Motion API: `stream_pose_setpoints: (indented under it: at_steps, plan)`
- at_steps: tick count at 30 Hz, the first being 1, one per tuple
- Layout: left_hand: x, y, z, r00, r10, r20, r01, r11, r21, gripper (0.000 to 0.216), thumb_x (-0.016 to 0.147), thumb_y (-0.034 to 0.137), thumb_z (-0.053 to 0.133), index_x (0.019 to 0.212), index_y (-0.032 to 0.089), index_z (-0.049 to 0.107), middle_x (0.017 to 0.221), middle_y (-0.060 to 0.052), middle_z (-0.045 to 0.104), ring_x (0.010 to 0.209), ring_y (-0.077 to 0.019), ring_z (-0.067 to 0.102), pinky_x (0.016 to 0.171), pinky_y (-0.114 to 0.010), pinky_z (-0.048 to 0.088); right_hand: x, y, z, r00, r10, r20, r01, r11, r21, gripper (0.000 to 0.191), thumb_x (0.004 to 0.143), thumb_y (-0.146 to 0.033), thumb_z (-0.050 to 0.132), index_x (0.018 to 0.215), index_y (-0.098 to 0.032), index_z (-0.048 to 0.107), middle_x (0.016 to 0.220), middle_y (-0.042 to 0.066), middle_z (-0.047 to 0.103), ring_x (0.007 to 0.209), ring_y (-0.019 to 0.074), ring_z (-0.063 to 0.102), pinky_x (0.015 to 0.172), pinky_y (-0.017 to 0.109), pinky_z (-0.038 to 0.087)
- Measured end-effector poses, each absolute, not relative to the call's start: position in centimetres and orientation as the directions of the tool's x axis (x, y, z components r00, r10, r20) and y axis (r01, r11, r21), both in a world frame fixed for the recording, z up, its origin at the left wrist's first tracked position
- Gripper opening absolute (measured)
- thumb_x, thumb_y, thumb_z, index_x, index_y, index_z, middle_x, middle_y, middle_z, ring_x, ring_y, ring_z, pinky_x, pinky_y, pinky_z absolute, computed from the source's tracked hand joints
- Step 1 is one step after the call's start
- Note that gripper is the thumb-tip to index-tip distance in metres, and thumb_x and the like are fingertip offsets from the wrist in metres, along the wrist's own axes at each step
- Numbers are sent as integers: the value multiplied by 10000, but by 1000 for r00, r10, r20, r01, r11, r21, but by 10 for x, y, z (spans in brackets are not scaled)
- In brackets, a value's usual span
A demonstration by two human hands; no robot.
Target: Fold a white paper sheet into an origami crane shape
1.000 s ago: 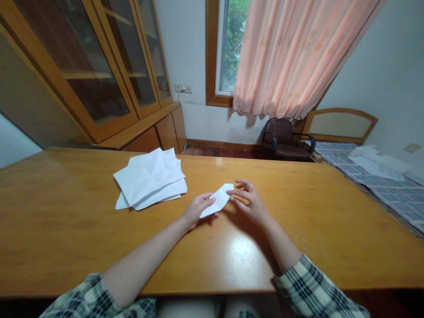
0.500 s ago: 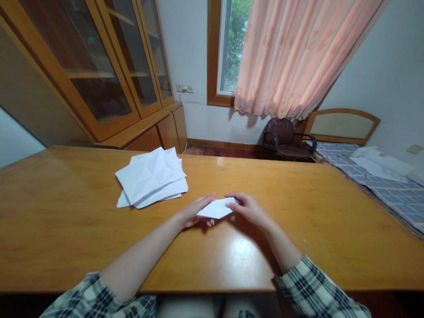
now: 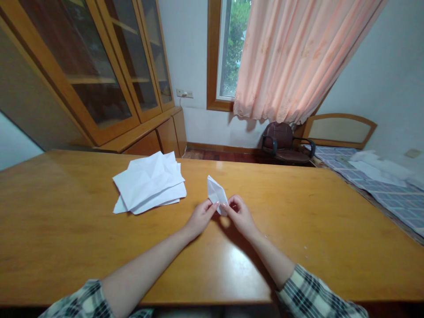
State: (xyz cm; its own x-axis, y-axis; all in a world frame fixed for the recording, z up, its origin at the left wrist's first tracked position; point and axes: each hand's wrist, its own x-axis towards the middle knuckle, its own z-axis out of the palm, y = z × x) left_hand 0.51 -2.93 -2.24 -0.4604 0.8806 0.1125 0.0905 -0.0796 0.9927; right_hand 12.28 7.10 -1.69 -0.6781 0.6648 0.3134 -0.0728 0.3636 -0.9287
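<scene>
A small folded white paper stands tilted upright just above the wooden table, its point toward the window. My left hand pinches its near edge from the left. My right hand pinches the same near edge from the right, fingers curled. The two hands almost touch each other at the paper's base. A loose pile of creased white sheets lies on the table to the left of my hands, apart from them.
A glass-fronted wooden cabinet stands beyond the table's far left. A dark armchair sits under a pink curtain by the window. A bed with a checked cover and papers lies at the right.
The folded paper lay flat under both hands half a second ago. Now it is raised on end and both hands have closed together at its near edge.
</scene>
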Motion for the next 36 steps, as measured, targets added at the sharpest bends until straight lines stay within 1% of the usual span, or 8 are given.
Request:
stream_pose_setpoints:
  at_steps: [2,5,10,15,17,23,29,36]
  plan:
    - [3,-31,-23,-451,888,88,88,-54,995,464,797,571,539,878,121,617,799,-55,679,754,-199,624,721,-313,500,126,74,-12,-626,671,398,-63,465,-883,186,781,-361,624,844,-201,552,763,3,536,678,140,507,594,258,447]
    - [4,-35,-21,-363,932,19,53,1,999,462,792,575,539,852,120,594,704,-40,658,621,-177,624,588,-279,501,134,78,-1,-568,628,532,-86,598,-797,244,787,-277,621,1017,-222,565,883,33,554,773,160,527,681,297,471]
    - [10,-39,-14,-278,961,10,102,19,995,433,779,560,560,776,127,579,658,-30,637,574,-164,617,536,-259,492,138,81,8,-607,548,575,-117,654,-747,162,800,-226,603,962,-229,608,887,37,580,806,169,533,699,308,471]
    - [9,-40,-16,-247,969,18,103,8,995,396,800,527,551,791,132,586,665,-24,638,575,-156,613,527,-248,488,136,81,5,-583,611,536,-134,578,-805,270,778,-232,622,1041,-226,562,835,12,589,742,154,547,684,301,469]
    - [8,-40,-19,-239,971,21,97,2,995,385,808,514,552,793,131,588,670,-26,638,584,-158,618,540,-253,497,137,81,5,-593,604,533,-126,584,-802,264,779,-235,619,1038,-225,570,823,11,588,730,153,543,678,300,465]
    - [9,-40,-19,-243,970,-26,31,34,999,420,792,553,559,797,133,571,655,-37,649,559,-169,626,526,-272,512,140,82,11,-564,549,617,-130,679,-723,101,785,-216,614,884,-228,628,825,23,574,769,166,534,676,304,468]
    - [10,-39,-17,-250,968,-36,15,41,999,453,776,577,569,813,126,573,655,-46,661,535,-176,631,506,-277,516,141,80,9,-521,533,666,-89,742,-664,146,826,-179,577,935,-237,654,844,34,619,756,163,572,690,313,484]
    - [10,-39,-17,-246,968,-45,-15,42,999,445,791,578,550,818,134,567,642,-52,677,526,-176,635,504,-267,509,143,81,8,-566,437,699,-93,809,-581,129,794,-128,579,833,-227,654,844,39,580,833,182,565,748,328,473]
